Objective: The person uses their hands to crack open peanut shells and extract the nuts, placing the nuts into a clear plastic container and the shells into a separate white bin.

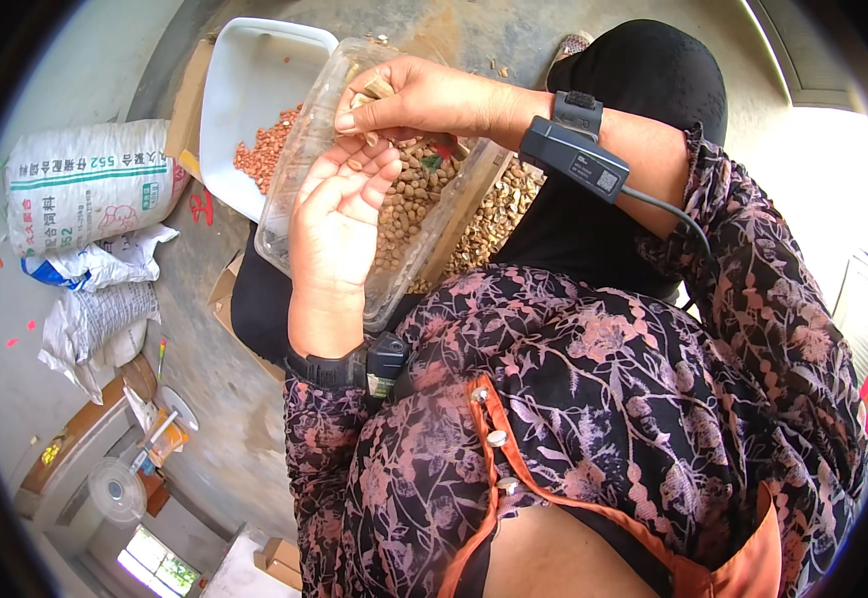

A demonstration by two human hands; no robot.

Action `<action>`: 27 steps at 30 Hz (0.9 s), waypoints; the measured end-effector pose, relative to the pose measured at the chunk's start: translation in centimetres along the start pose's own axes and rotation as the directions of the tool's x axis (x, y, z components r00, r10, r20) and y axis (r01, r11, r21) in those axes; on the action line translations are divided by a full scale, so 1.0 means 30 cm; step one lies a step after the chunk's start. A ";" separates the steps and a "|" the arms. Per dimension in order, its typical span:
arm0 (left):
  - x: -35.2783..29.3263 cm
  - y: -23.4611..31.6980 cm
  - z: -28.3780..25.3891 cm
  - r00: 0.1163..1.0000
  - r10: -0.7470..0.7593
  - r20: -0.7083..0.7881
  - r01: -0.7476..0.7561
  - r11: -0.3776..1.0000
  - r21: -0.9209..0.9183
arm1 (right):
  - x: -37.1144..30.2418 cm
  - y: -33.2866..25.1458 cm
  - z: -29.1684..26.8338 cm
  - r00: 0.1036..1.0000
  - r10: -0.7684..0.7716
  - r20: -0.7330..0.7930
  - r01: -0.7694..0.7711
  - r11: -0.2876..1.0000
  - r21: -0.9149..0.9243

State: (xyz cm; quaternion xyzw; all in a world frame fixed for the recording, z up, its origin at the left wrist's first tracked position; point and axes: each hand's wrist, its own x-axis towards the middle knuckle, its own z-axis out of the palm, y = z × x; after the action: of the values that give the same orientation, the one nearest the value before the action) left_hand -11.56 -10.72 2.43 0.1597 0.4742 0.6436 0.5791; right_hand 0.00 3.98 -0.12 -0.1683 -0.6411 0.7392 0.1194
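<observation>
My left hand [339,214] is turned palm up over a clear plastic box [276,221], its fingers half curled around a small pale peanut piece [355,164]. Just above it, my right hand [419,98] is closed, with the thumb pressing toward the fingers. A pale peanut shell [360,100] shows in its grip, beside a longer tan piece [379,86] whose kind I cannot make out. The two hands nearly touch at the fingertips. Below them, unshelled peanuts [406,204] fill much of the box.
A white tub [254,75] with reddish shelled peanuts [269,149] stands left of the box. Broken shells [499,214] lie in a cardboard container on the right, by my leg [643,80]. Woven sacks [95,184] lean at the left wall; a fan [117,490] stands farther off.
</observation>
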 end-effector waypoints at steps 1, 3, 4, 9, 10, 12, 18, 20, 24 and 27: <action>0.001 0.003 -0.002 1.000 0.006 0.020 -0.006 1.000 -0.009 | 0.002 0.003 -0.003 1.000 -0.009 0.003 0.009 0.999 0.048; 0.002 0.011 -0.012 0.999 0.015 0.038 -0.014 1.000 -0.018 | -0.011 -0.011 -0.006 1.000 0.008 -0.007 -0.008 0.995 0.097; 0.002 0.016 -0.024 0.998 -0.008 0.056 0.013 0.995 -0.095 | -0.018 -0.024 -0.005 1.000 0.027 -0.015 -0.025 0.989 0.147; 0.040 0.032 -0.040 0.998 -0.036 -0.045 0.032 0.995 -0.091 | -0.020 -0.020 -0.058 0.997 -0.058 0.048 0.038 0.942 0.334; 0.055 0.048 -0.063 0.993 -0.024 -0.115 0.014 0.996 -0.089 | -0.024 -0.031 -0.065 0.994 -0.061 0.092 0.021 0.920 0.392; 0.094 0.108 -0.121 0.965 0.014 -0.262 -0.030 0.998 -0.058 | -0.032 -0.054 -0.066 0.993 -0.061 0.101 0.012 0.903 0.429; 0.183 0.280 -0.115 0.881 0.302 -0.364 -0.270 0.953 0.138 | -0.051 -0.086 -0.109 0.993 -0.049 0.110 -0.009 0.879 0.478; 0.200 0.250 -0.093 0.937 0.266 -0.227 -0.220 0.953 0.208 | -0.062 -0.100 -0.130 0.996 -0.020 0.082 -0.021 0.883 0.469; 0.232 0.150 -0.023 0.987 0.138 -0.083 -0.090 0.900 0.425 | -0.081 -0.147 -0.185 0.991 -0.093 0.092 0.056 0.940 0.337; 0.311 0.074 -0.082 0.991 0.087 -0.104 -0.009 0.809 0.588 | -0.116 -0.184 -0.203 0.980 -0.138 0.143 0.108 0.974 0.198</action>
State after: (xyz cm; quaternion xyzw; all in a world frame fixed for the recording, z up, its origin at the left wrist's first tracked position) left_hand -17.33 -3.13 -0.25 0.3015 0.6806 0.4893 0.4543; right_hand 5.42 8.96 4.92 -0.0578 -0.5845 0.7988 0.1301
